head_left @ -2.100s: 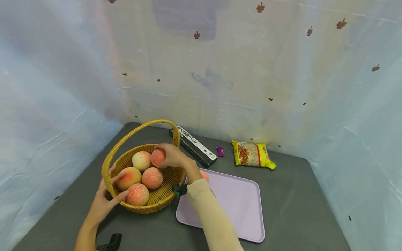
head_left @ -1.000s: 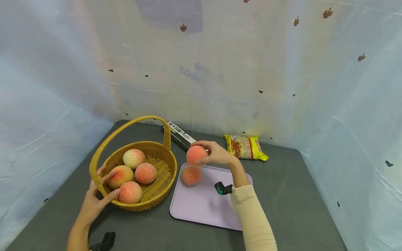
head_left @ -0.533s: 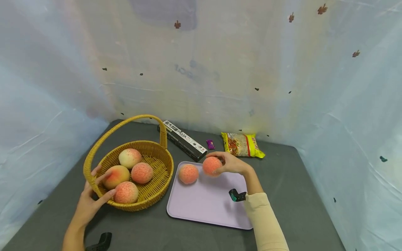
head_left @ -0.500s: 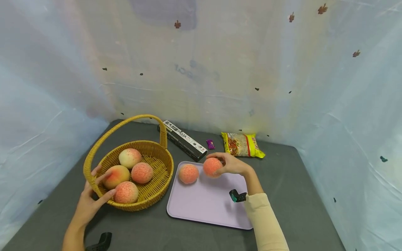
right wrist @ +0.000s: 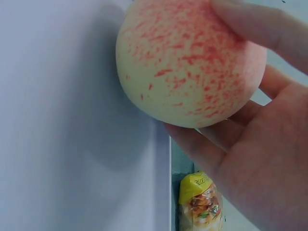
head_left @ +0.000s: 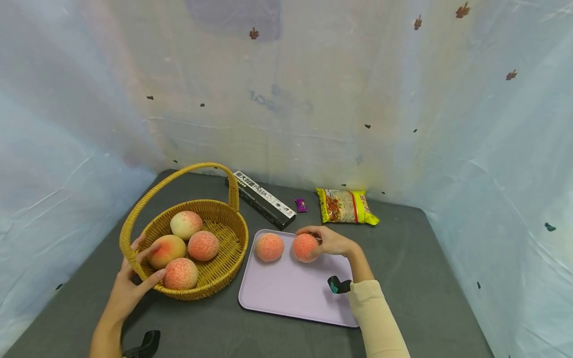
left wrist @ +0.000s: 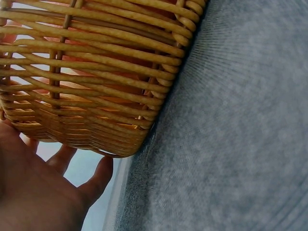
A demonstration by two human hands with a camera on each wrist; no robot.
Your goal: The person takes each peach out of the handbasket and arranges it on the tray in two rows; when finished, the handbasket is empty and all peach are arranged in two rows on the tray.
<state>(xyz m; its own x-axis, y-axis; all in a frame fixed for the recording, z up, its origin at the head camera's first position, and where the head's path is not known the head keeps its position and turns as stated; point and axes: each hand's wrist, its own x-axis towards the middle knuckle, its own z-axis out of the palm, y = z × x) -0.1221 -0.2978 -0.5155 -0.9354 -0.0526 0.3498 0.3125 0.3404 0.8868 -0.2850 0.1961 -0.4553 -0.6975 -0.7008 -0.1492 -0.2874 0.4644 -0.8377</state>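
My right hand (head_left: 333,242) holds a pink-red peach (head_left: 305,248) over the far part of a lilac tray (head_left: 291,293). In the right wrist view, thumb and fingers curve round the peach (right wrist: 187,62), low against the tray surface; whether it touches is unclear. Just left of it, a second peach (head_left: 269,247) sits on the tray. My left hand (head_left: 125,293) grips the near left side of a yellow wicker basket (head_left: 243,238), thumb over its rim and some fingers against the outer wall. Several peaches lie inside, among them a yellow-orange one (head_left: 166,251).
Behind the tray lie a black pasta box (head_left: 264,199), a small purple wrapped sweet (head_left: 301,205) and a yellow food packet (head_left: 346,206). The basket's tall handle (head_left: 179,175) arches over it. Pale sheeting (head_left: 313,99) walls the grey table (head_left: 416,298).
My right hand has carried the peach out of the basket, rightward over the tray, and lowered it beside the other peach. The left hand keeps its grip on the basket.
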